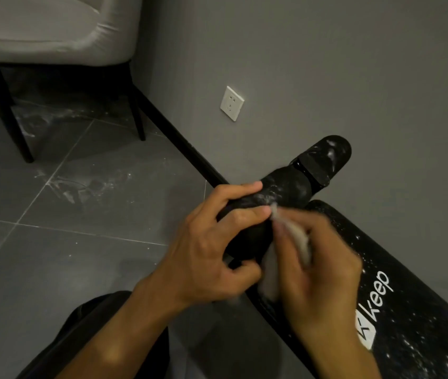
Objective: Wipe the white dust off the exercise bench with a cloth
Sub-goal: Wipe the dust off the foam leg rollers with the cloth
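Bench: the exercise bench (414,324) lies at the lower right, near the grey wall; its black pad is speckled with white dust around the "keep" logo
Roller: a black foam roller (285,190) at the far end of the pad, between the two hands, with white smears on its upper part
Left hand: the left hand (211,242) has its fingers curled round the near end of the roller and grips it
Right hand: the right hand (324,269) pinches the cloth (296,239) in bent fingers against the roller; this hand is blurred
Cloth: white, soft and light, bunched; I judge it is best held as a wad under the fingertips, so it does not slip out
Handling: the foam probably gives under pressure and may turn on its bar, so holding one end while wiping seems needed; the pad looks firmer
Left to do: the second roller (326,157) and the pad both carry dust
Around: a chair (53,31), a wall socket (231,103), dusty floor tiles (80,187)
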